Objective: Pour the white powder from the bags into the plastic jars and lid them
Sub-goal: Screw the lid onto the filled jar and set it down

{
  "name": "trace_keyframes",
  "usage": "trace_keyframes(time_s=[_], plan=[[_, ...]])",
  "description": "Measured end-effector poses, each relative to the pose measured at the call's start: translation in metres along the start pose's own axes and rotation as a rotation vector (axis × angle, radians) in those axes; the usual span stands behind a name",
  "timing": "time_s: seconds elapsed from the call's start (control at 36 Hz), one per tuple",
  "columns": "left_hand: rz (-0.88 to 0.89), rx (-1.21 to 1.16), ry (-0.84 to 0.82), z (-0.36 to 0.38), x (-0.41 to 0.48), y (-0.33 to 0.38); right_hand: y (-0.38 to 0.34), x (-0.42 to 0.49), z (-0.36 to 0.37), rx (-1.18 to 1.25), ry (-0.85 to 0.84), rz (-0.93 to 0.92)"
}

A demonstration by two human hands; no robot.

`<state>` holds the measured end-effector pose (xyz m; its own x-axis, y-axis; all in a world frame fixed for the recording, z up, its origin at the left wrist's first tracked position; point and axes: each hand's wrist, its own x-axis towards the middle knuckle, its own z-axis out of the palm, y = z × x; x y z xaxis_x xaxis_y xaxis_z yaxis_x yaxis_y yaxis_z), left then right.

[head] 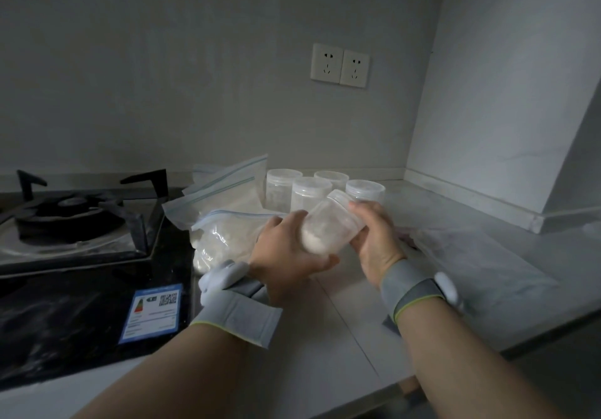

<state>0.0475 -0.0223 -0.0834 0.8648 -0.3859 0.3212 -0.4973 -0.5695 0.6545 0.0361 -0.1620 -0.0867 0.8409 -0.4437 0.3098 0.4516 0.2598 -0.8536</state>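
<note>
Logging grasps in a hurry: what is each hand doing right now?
Left hand: grips the bottom end of the tilted plastic jar.
Right hand: grips the same jar near its top end.

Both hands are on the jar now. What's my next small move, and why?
Probably twist the lid snug with the right hand while the left hand steadies the base: the jar is held tilted with powder inside, and four capped jars stand behind.

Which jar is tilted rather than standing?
The jar held between the left hand and right hand, slanted, with powder at its base. The other four jars stand upright on the counter behind it.
</note>
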Motion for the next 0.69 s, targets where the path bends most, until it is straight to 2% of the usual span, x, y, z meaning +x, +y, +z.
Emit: trace_keyframes(time_s=[0.08, 0.22, 0.36, 0.44, 0.61, 0.69], plan=[[-0.001, -0.105, -0.024, 0.0006, 0.0003, -0.0015, -0.0009, -0.0012, 0.0014, -0.060, 0.015, -0.024], [-0.076, -0.447, -0.129, -0.0005, -0.0021, -0.0036, -0.0020, -0.0032, 0.0003, -0.039, -0.043, -0.020], [-0.095, -0.578, -0.167, -0.0014, -0.0004, -0.0056, -0.0035, -0.0040, -0.0004, 0.025, -0.104, -0.032], [-0.107, -0.547, -0.142, 0.0005, -0.0015, -0.0030, -0.0040, -0.0041, 0.0009, 0.014, -0.076, -0.025], [0.008, -0.146, 0.034, 0.0073, -0.0007, 0.0024, -0.0031, -0.0032, 0.0028, -0.032, 0.058, -0.058], [0.014, -0.061, 0.065, 0.0059, 0.0007, 0.0005, -0.0048, -0.0024, 0.0025, 0.019, 0.065, -0.076]])
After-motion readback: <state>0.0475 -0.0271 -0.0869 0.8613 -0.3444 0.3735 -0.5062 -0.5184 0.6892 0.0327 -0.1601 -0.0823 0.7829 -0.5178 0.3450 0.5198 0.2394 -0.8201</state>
